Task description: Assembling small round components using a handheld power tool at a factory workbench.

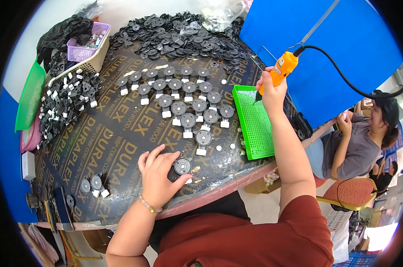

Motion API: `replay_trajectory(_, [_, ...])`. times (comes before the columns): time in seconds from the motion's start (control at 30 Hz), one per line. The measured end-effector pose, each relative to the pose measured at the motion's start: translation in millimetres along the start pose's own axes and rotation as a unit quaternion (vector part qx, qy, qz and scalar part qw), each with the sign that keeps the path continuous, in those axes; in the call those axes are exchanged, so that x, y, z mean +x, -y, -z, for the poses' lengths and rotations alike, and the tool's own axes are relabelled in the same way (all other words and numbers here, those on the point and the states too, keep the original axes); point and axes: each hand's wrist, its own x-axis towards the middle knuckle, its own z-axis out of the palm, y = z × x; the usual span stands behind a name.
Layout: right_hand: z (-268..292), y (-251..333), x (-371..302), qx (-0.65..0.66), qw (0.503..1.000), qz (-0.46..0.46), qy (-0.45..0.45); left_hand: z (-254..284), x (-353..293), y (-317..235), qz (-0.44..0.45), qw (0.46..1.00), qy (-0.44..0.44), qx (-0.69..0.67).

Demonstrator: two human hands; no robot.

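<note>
My right hand (274, 91) is wrapped round an orange electric screwdriver (285, 66), its tip pointing down over the green tray (243, 129). Small screws in the tray are too fine to make out. On the table near its front edge, my left hand (160, 171) has thumb and forefinger at either side of a black round wheel part (182, 166), the other fingers spread. A bit of white shows by the thumb. Beyond that hand stand rows of similar black wheel parts with white blocks (203, 139). Two more such parts (96, 182) lie to the left.
Loose black discs (179, 38) are heaped at the back. At the left lies a pile of black-and-white pieces (70, 98), beside a purple basket (83, 52) and a green basket (30, 95). A black cable (344, 64) runs from the screwdriver. A person (359, 142) sits at the right.
</note>
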Motion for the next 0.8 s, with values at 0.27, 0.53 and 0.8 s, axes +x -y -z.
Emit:
replay_trajectory(0.27, [-19.5, 54.6, -24.3, 0.196, 0.978, 0.059, 0.033, 0.5, 0.1, 2.3, -0.008, 1.0, -0.012, -0.023])
replay_trajectory(0.53, [-114.5, 106.7, -123.1, 0.337, 0.885, -0.01, 0.32, 5.9, -1.5, 6.8, -0.031, 0.998, -0.045, -0.042])
replay_trajectory(0.8, [-135.5, 103.0, -136.8, 0.476, 0.825, -0.092, 0.292, 5.6, -3.2, 11.9, 0.019, 0.995, -0.06, -0.075])
